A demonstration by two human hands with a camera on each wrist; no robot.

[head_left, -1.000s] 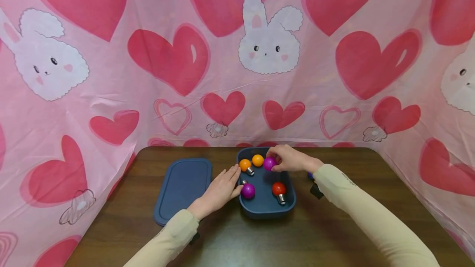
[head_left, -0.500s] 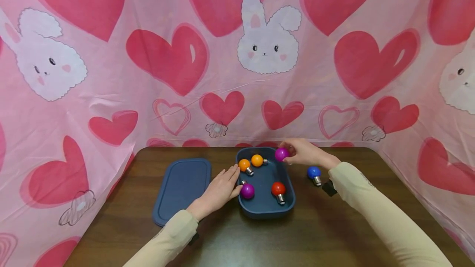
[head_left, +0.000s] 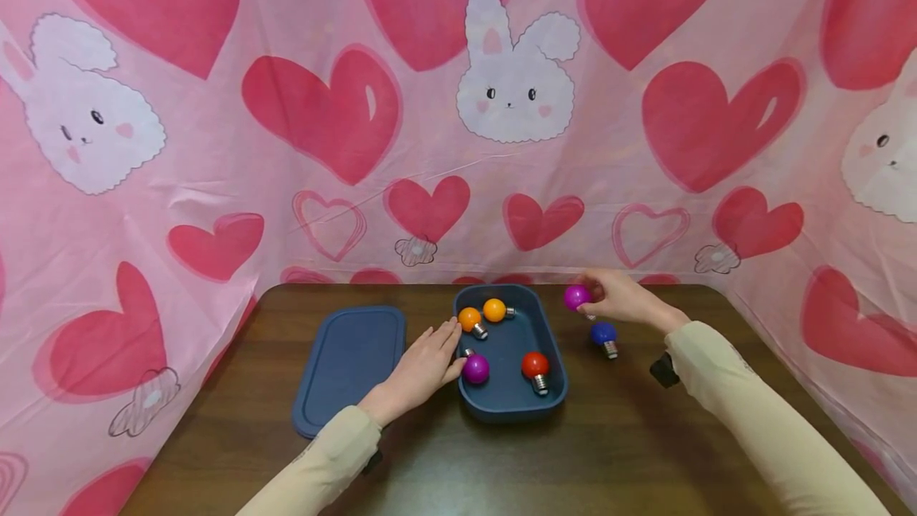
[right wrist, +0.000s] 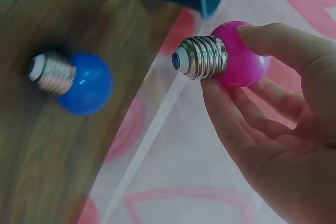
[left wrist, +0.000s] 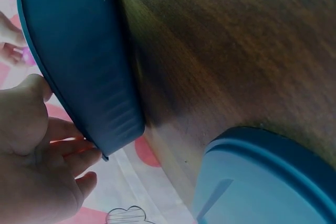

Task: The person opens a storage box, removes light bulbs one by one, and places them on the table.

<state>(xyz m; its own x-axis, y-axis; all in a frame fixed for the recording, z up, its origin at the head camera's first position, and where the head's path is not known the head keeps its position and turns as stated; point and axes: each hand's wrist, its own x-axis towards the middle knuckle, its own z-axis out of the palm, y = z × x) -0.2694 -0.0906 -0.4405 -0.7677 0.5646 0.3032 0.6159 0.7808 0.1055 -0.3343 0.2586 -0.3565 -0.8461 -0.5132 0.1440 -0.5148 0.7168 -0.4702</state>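
My right hand (head_left: pixel 622 297) pinches a purple light bulb (head_left: pixel 576 297) by its globe, to the right of the blue box. In the right wrist view the metal screw base of that purple bulb (right wrist: pixel 240 56) sticks out past the fingers. A blue light bulb (head_left: pixel 604 334) lies on the table just below this hand. On the box's left rim rests my left hand (head_left: pixel 423 365), fingers straight. Inside the blue box (head_left: pixel 513 408) lie two orange bulbs (head_left: pixel 494 310), another purple bulb (head_left: pixel 476 369) and a red bulb (head_left: pixel 535 365).
A blue lid (head_left: pixel 351 369) lies flat on the wooden table (head_left: pixel 458 468), left of the box. Behind the table's far edge hangs a pink curtain (head_left: pixel 430 134) with hearts and rabbits.
My right hand has carried the purple bulb from over the box out to the right, past its rim. The blue bulb, mostly hidden before, now shows. My left hand stays in place.
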